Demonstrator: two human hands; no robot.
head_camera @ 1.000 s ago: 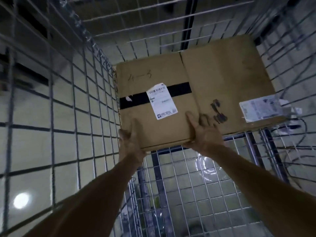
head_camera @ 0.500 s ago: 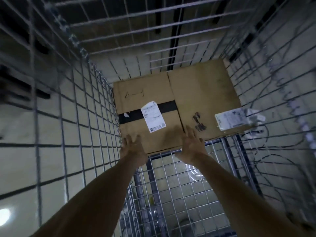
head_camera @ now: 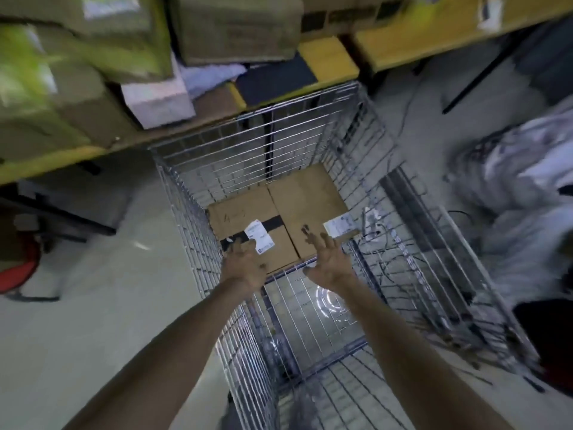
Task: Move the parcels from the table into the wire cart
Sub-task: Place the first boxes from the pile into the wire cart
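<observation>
Here, in the centre of the frame, the left parcel [head_camera: 238,217] and right parcel [head_camera: 307,200] lie flat side by side at the far end of the wire cart [head_camera: 279,150].
The left parcel carries black tape and a white label. Over their near edges, the left hand [head_camera: 245,265] and right hand [head_camera: 328,259] have fingers spread and grip nothing. Across the top of the frame, a yellow-edged surface [head_camera: 46,164] bears blurred boxes [head_camera: 235,26].

We note a yellow-edged table [head_camera: 46,164] loaded with blurred cardboard boxes [head_camera: 235,26] and a white block [head_camera: 158,100]. The wire cart [head_camera: 273,131] stands on the pale floor [head_camera: 108,305] just beside it. On its far bottom mesh, a black-taped parcel [head_camera: 245,212] and a plain parcel [head_camera: 310,197] lie flat, touching.
</observation>
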